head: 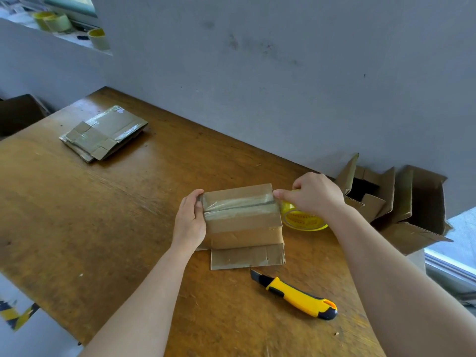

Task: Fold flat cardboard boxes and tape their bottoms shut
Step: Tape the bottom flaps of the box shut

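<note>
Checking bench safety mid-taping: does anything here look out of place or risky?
Yes: the knife lies on the table near the box with its blade apparently slid out, tip toward the box. The left hand steadies the box; the right hand grips the tape roll.

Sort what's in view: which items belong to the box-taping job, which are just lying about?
Job: box, gripped by left hand; yellow tape roll in right hand; utility knife; flat box stack; opened boxes at right.
Lying about: ledge tape rolls; dark box far left; striped floor tape.
</note>
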The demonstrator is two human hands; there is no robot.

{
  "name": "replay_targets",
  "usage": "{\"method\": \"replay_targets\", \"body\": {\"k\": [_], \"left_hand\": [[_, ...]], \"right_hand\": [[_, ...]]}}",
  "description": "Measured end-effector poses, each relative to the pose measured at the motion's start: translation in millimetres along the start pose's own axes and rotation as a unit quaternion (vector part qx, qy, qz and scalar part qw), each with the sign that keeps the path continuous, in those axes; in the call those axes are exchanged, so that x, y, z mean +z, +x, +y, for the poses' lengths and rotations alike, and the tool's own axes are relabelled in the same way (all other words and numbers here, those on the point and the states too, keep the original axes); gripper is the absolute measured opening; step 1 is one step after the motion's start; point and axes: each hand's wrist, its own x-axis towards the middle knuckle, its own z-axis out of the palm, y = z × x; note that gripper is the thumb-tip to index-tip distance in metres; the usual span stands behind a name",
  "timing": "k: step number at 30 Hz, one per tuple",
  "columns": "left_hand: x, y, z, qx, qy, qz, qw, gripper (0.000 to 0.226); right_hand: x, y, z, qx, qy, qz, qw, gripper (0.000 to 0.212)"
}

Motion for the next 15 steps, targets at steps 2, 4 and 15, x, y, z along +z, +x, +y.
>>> {"method": "replay_targets", "body": {"k": [2,4,15], "left_hand": [[-1,-1,0,-0.004,-0.008,0.003,1.000,0.036],[-2,-1,3,-0.011,-0.020,-0.005,1.000,0.043],[16,10,21,-0.004,-0.043,-0.059,0.997,0.031]], "right_hand": [[4,3,1,0.010,0.017,-0.011,1.000,0.065],[7,4,4,0.023,0.033,-0.024,0.999,0.065],[43,-18,37,0.096,0.044,-0.033,0.994,0.056]]}}
